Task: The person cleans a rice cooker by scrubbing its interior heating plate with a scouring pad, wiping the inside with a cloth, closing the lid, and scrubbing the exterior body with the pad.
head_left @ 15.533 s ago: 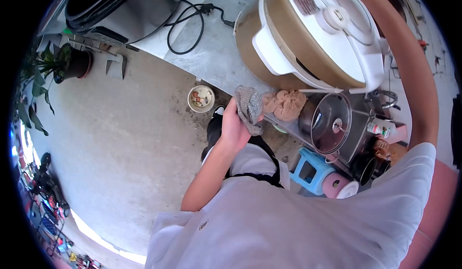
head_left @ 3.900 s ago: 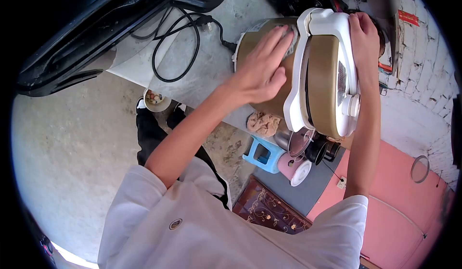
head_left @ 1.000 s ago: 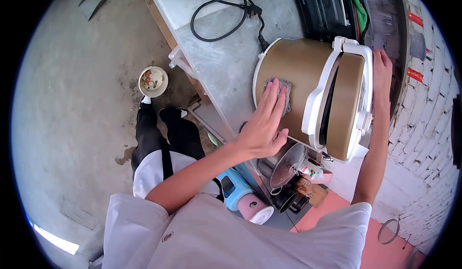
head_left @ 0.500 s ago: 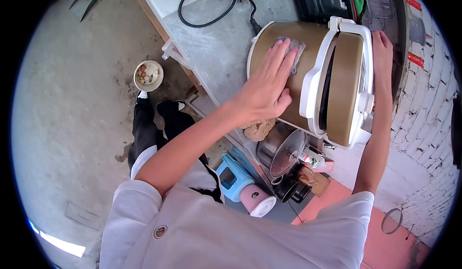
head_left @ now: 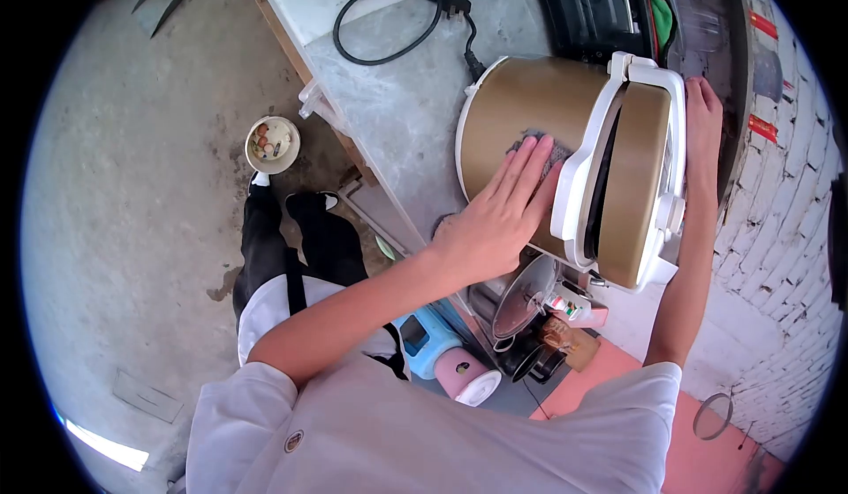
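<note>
A gold and white electric cooker [head_left: 521,97] appears tipped on its side on the counter, its lid [head_left: 640,185] facing right with a dark gap along the rim. My left hand [head_left: 499,220] presses a grey cloth [head_left: 555,158] against the gold body with fingers laid nearly flat over it. Beyond the lid, my right hand [head_left: 704,123] grips the cooker's far edge; its fingertips are partly hidden. A black power cord [head_left: 389,57] reaches the cooker's base end.
On the grey counter [head_left: 380,114], a black appliance [head_left: 587,8] stands behind the cooker. A pot with a glass lid [head_left: 527,295] is near its lower side. A blue stool [head_left: 426,339], a pink bin [head_left: 464,373] and a bowl of scraps [head_left: 287,128] are lower down. A brick wall [head_left: 768,229] borders the right.
My left hand and the cloth have slid along the cooker's body toward the lid and the near side. The brown lump beside the pot is now mostly hidden. My right hand keeps its hold.
</note>
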